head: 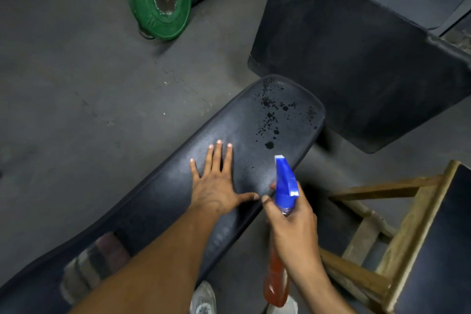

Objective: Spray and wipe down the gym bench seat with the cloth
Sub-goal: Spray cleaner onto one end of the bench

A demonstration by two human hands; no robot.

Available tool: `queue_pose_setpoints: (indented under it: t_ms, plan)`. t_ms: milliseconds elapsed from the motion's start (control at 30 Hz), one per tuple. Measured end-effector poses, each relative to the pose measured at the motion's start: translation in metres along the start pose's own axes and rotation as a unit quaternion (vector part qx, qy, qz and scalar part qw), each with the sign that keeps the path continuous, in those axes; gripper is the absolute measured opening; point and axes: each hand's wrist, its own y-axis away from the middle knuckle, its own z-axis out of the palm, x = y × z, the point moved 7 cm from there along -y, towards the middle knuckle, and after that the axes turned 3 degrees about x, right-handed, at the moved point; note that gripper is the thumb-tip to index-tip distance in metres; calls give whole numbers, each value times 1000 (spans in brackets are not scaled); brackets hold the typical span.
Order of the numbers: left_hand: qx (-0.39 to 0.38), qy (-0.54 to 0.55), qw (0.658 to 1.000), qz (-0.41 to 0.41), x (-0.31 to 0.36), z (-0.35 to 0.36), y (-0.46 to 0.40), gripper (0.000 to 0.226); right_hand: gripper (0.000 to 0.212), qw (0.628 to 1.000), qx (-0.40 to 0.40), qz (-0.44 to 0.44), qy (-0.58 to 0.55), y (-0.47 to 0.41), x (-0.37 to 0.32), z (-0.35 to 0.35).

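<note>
While the right hand (293, 227) is gripping the neck of the spray bottle (284, 191), its fingers curled round it below the blue trigger head and the nozzle aiming at the far end of the pad, the left hand (216, 183) is resting flat on the bench seat (163, 211), fingers straight and spread, holding nothing. Dark wet droplets are speckling only the far, rounded end of the seat; the stretch under and behind the left hand is looking dry and dusty, so the spraying step appears to be under way and only partly done. A folded, striped cloth (94, 265) is lying on the near part of the seat, just beside the left forearm, untouched. Judging by this, the next move is calling for more squeezes aimed at the dry middle and near stretch, with the left hand lifting clear of the spray, and then for that hand to be reaching back for the cloth to begin wiping.
</note>
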Motion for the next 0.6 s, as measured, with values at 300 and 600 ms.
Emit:
queue_pose_setpoints:
  t_ms: [300,600]
  plan:
    - [48,-1,997,-53,-66,24,98,127,17,999,-30,-4,16,25,-8,45]
    - [39,-1,998,-40,-67,27,93,130,26,994,77,72,-41,26,8,22]
